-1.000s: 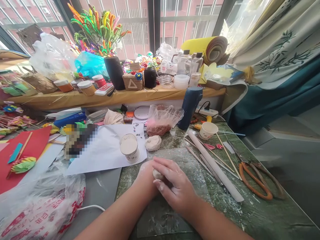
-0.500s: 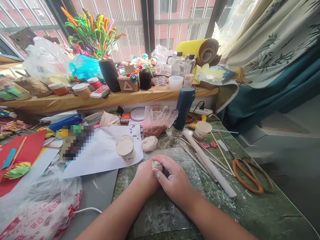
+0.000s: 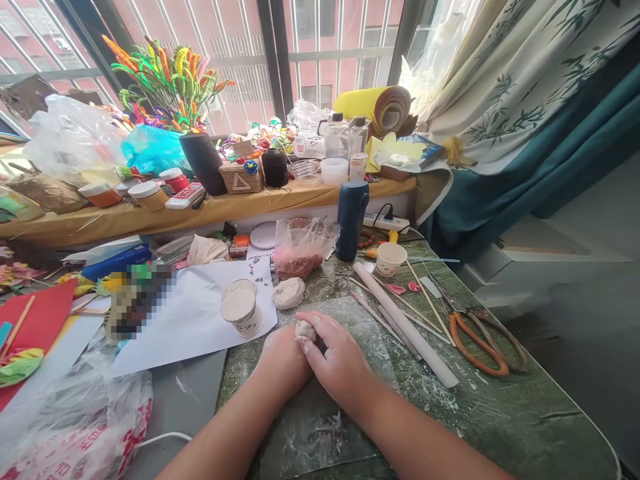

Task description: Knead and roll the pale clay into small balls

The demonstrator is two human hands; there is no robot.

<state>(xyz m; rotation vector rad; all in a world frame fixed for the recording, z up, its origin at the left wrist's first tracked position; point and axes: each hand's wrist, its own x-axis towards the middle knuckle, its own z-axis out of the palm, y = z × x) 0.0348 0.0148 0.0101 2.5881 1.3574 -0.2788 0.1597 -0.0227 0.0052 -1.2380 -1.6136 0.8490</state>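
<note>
The right hand (image 3: 331,341) curves its fingers and thumb around a small, rounded, off-white lump of clay-like material (image 3: 305,331), which sits between both hands, above a transparent flat sheet (image 3: 320,433). To work it well, I think, the pressure should be gentle and even (a hard squeeze may crack the surface). The left hand (image 3: 283,357) has its fingers hidden, so I cannot tell whether they are bent; the lump's underside is also covered.
</note>
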